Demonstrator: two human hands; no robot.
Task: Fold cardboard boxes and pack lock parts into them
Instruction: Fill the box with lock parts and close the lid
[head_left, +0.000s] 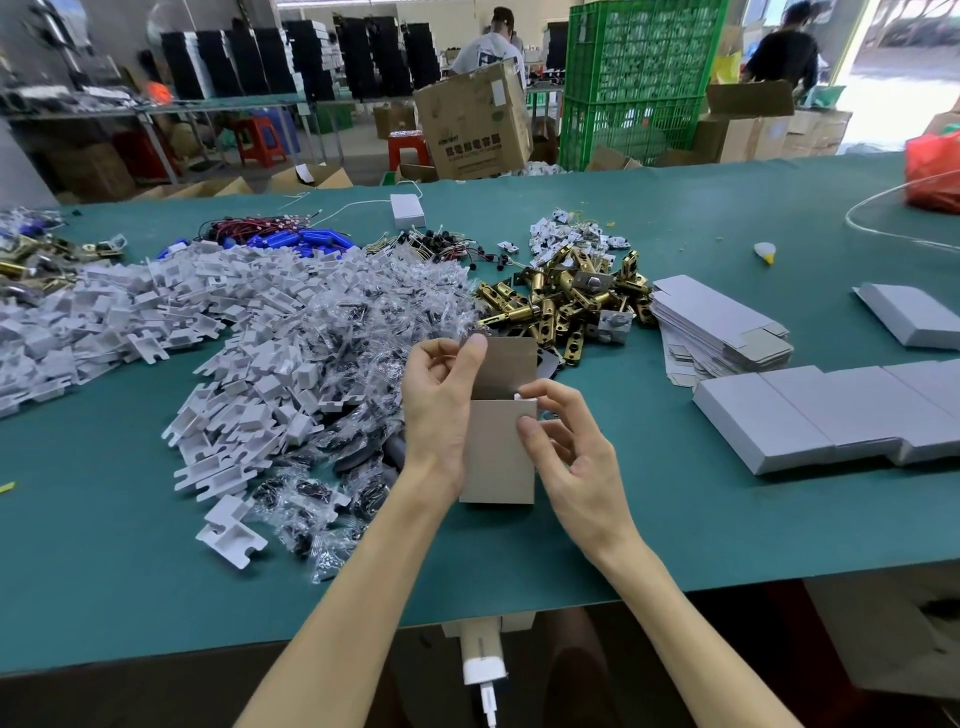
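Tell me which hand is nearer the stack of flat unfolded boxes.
Right. The right hand holds the small box on its right, down-left of the stack; the left hand grips its left side, farther away.

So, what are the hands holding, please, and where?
A small cardboard box: left hand grips its left side, right hand pinches its upper right edge.

box (498, 452) interior: hidden | folded boxes (831, 415): cut by right edge | red bag (932, 166): cut by right edge
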